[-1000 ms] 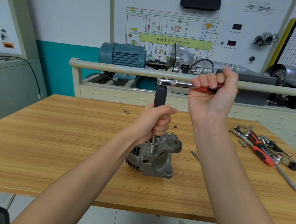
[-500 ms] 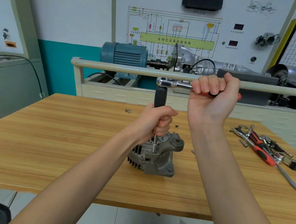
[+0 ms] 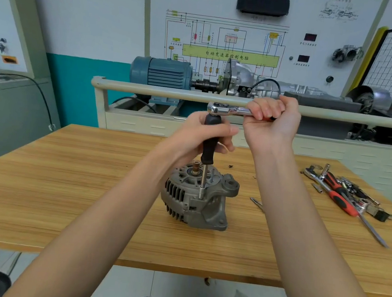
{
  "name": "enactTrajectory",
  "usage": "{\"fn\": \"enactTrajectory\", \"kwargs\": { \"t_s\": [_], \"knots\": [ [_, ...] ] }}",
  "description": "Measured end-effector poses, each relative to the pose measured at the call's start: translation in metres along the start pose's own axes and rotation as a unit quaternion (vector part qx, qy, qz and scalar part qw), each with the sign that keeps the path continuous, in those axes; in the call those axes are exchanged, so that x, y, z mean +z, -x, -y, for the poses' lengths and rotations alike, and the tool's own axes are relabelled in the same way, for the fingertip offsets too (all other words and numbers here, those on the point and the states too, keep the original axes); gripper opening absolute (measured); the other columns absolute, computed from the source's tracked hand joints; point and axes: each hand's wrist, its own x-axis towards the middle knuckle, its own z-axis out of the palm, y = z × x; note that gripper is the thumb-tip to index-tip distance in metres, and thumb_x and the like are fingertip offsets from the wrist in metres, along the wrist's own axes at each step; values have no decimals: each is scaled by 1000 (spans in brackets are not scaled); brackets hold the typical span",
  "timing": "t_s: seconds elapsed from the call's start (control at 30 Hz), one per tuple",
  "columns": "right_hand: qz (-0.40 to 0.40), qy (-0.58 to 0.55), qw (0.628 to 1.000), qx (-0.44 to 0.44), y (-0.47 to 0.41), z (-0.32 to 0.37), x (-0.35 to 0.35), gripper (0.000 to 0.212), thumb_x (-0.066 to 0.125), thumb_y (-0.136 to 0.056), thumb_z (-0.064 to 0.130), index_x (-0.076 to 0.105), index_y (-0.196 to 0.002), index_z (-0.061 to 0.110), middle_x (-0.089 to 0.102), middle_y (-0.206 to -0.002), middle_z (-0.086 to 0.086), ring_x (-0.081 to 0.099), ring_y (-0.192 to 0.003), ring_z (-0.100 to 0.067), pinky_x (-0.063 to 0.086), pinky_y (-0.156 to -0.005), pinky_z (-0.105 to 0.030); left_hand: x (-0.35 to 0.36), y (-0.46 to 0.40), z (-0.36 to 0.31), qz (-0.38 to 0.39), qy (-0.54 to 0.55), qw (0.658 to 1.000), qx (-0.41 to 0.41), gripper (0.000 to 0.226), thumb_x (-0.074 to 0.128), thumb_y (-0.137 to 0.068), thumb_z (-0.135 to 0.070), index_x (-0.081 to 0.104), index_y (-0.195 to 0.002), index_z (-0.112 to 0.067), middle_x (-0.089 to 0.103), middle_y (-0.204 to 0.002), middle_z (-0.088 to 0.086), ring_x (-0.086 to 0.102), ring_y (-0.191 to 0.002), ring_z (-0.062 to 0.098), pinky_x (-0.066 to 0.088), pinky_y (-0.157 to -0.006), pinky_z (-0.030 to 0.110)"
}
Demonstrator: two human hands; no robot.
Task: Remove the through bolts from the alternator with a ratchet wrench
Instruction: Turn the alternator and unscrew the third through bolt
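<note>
**Mid-table: socket seated on a through bolt**

At the middle of the table (image 3: 40,192) stands the alternator (image 3: 197,197), grey cast housing, shaft end up, vent slots on its left flank and a mounting lug with a round hole on its right. A thin extension bar (image 3: 202,185) runs straight down to a socket seated on the housing's near rim, where a through bolt presumably sits; the bolt head itself is hidden. Another thin pin or bolt stands just right of the bar; what it is cannot be told.

The left hand (image 3: 198,139) curls round the bar's black grip, steadying it upright. The right hand (image 3: 270,122) is closed round the red handle of the ratchet (image 3: 228,109), whose chrome head caps the grip and whose handle points right.

Judged from this, the step in hand is loosening this bolt. The next move calls for swinging the handle while the bar stays vertical, so the socket does not slip off.

Spare tools (image 3: 342,195) lie at the right, well apart, and a small bit (image 3: 257,203) lies just right of the alternator.
</note>
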Motion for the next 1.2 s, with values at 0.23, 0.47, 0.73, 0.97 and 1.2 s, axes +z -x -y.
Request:
{"fn": "enactTrajectory", "kwargs": {
  "t_s": [0.23,0.47,0.73,0.97,1.2],
  "knots": [
    [-23,-21,998,58,-21,-2,-4,40,38,-94,10,28,-57,18,25,-37,7,24,-27,-9,18,-30,-18,14,-8,5,-45,29,998,-43,49,51,-97,-15,23,-56,-20,21,-39,-6,16,-31,7,9,-39,17],
    [23,21,998,-45,-4,-8,-2,44,37,-93,9,29,-51,18,23,-42,7,22,-35,-9,21,-34,-21,16,-10,12,-122,39,992,-15,52,47,-96,-6,26,-51,-21,22,-39,-7,15,-31,7,15,-38,11],
    [205,217,907,-296,45,-32,-9,40,35,-92,8,39,-53,17,33,-44,2,30,-44,-18,30,-49,-31,22,-11,13,-187,29,982,-4,45,51,-91,-5,35,-52,-20,30,-39,-9,21,-32,8,19,-37,14],
    [172,137,963,-153,27,-6,-11,53,32,-95,11,37,-44,20,28,-41,5,27,-40,-12,29,-43,-25,11,-9,12,-68,23,997,-7,46,60,-87,-4,39,-49,-20,31,-42,-6,24,-35,10,21,-39,19],
    [51,-29,994,95,-27,0,-13,52,33,-94,11,30,-42,16,24,-34,5,22,-28,-10,20,-30,-20,-4,-13,6,105,55,992,-38,31,67,-71,-17,46,-49,-12,40,-40,-1,38,-34,14,35,-42,20]
  ]
}}
